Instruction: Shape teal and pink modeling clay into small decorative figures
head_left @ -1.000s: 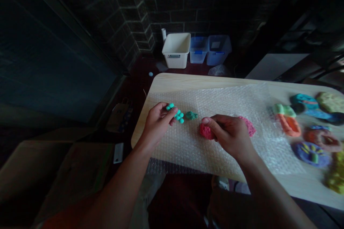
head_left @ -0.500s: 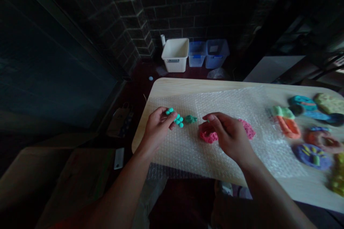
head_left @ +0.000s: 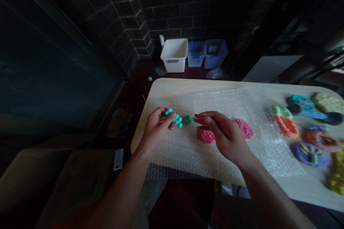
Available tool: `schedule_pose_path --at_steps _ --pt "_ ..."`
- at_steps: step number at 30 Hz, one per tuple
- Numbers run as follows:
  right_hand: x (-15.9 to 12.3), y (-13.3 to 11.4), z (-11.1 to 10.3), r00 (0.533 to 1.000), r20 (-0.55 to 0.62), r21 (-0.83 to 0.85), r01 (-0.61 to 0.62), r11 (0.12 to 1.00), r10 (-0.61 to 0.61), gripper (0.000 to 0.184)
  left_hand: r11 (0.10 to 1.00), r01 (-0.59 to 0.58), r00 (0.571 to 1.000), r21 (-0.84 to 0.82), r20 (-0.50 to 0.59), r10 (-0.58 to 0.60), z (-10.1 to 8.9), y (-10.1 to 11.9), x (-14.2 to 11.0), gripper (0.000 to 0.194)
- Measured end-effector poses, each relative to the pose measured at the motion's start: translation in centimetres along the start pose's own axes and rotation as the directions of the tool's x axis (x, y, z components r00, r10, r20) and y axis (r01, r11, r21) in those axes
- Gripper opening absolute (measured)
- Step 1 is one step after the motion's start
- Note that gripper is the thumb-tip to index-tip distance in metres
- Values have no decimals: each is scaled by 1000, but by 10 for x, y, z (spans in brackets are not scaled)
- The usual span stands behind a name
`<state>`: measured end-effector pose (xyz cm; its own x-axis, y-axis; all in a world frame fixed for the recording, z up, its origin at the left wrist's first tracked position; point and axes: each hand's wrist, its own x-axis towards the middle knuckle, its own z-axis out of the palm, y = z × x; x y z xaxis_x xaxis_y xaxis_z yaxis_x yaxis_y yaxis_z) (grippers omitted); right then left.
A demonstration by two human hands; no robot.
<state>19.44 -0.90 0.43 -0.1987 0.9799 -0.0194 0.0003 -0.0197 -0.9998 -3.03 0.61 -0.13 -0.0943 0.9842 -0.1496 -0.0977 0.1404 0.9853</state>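
Note:
My left hand [head_left: 158, 126] is closed around a piece made of several mint-green clay balls [head_left: 177, 120], which stick out past the thumb and fingertips. My right hand [head_left: 224, 132] pinches a small bit of green clay [head_left: 206, 117] between thumb and fingers. Its index finger points left, close to a darker green clay lump [head_left: 189, 119] lying between the hands; whether they touch I cannot tell. Beneath the right hand lies a pink-red textured clay piece [head_left: 206, 136], partly hidden by the fingers. A pink one [head_left: 244, 128] shows behind that hand.
Bubble wrap [head_left: 228, 103] covers much of the wooden table [head_left: 188, 84]. On the right sit clay models, among them an orange and green one [head_left: 285, 121] and a purple disc [head_left: 311, 154]. A white bin [head_left: 174, 55] and two clear-blue boxes [head_left: 196, 54] stand beyond the far edge.
My right hand has shifted slightly left, its index finger stretching toward the dark green lump, and a green bit now shows in its pinch. The left hand keeps its hold. The view tilted slightly.

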Motion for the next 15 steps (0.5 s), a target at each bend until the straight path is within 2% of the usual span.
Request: schedule_pose_path --at_steps 5,9,15 --pt "-1 -9 1 997 -23 101 -71 992 74 50 1000 14 1000 12 -14 -14 -1 -3 2 38" --pt "-1 -11 1 999 -21 208 -23 978 28 30 1000 12 1000 28 -8 -12 -2 -5 2 37" --pt "-1 -6 4 998 67 362 -45 931 23 26 999 -5 1000 47 -1 6 -2 -5 2 35"
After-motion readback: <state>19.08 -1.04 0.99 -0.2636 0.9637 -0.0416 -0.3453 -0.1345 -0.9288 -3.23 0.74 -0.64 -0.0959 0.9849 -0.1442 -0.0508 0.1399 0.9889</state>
